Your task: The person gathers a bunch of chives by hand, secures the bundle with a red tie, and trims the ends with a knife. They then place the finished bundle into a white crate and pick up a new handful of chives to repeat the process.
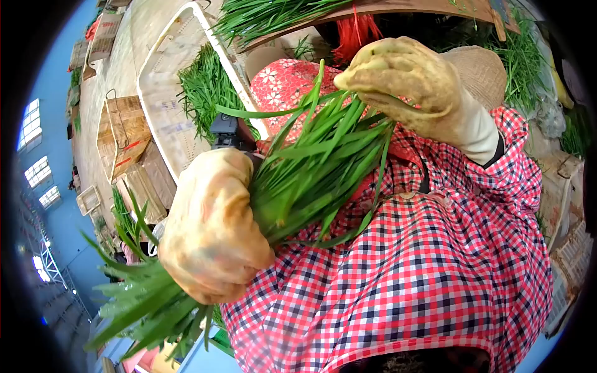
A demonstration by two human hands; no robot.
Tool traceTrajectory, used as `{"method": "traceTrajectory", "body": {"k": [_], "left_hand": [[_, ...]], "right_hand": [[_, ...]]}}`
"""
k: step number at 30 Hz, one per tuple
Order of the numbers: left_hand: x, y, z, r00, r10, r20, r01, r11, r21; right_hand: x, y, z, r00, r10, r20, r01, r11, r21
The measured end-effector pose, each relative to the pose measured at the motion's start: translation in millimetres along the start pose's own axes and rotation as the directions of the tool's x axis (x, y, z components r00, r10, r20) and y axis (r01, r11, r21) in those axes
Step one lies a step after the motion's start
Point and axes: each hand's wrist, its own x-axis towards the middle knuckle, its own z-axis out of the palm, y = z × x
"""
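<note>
My left hand (pixel 214 230), in a stained pale glove, is closed round the middle of a bundle of long green leaves (pixel 323 161). One end of the bundle fans out at the lower left, and the other reaches across my checkered shirt towards the right. At that upper end is my right hand (pixel 407 84), also gloved, its fingers pressed together on the leaf ends. A few leaves stick out loosely between the hands. Just above my left hand a small black device (pixel 227 127) shows.
A white plastic crate (pixel 171 93) at the upper left holds more green leaves (pixel 208 90). Leaves also lie on a wooden board (pixel 398 12) at the top, with red strands (pixel 356 37) hanging below it. Cardboard boxes (pixel 124 133) stand on the floor at left.
</note>
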Motion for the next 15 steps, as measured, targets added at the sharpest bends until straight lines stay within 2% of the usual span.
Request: {"method": "traceTrajectory", "body": {"k": [2, 3, 4, 7, 8, 11, 15], "left_hand": [[2.9, 3.4, -0.4, 0.998, -0.003, 0.069, 0.005, 0.999, -0.037], [2.6, 4.6, 5.9, 0.999, 0.025, 0.026, -0.025, 1.000, -0.011], [3.8, 4.0, 12.3, 0.998, 0.053, -0.015, -0.053, 0.998, 0.017], [8.7, -3.1, 2.8, 0.999, 0.041, 0.026, -0.043, 0.996, 0.079], [10.2, -6.6, -2.6, 0.998, 0.051, 0.043, -0.055, 0.993, 0.108], [11.9, -14.3, 14.4, 0.990, 0.067, -0.126, -0.045, 0.984, 0.173], [16.9, 26.1, 40.8, 0.958, -0.183, -0.222, 0.208, 0.973, 0.095]], "right_hand": [[-0.3, -9.8, -9.6, 0.999, -0.013, 0.048, 0.018, 0.995, -0.095], [-1.8, -14.9, -13.1, 0.997, -0.021, 0.073, 0.031, 0.990, -0.140], [-6.0, -15.8, -14.8, 0.998, 0.006, 0.061, 0.000, 0.994, -0.105], [-10.0, -21.0, -20.8, 0.989, 0.020, 0.146, -0.009, 0.997, -0.073], [-12.3, -21.8, -18.7, 0.994, 0.021, 0.108, -0.015, 0.998, -0.059], [-9.1, -20.5, -16.0, 0.998, -0.007, 0.054, 0.014, 0.993, -0.117], [-16.5, -12.9, -8.0, 0.993, 0.038, 0.110, -0.027, 0.995, -0.097]]}}
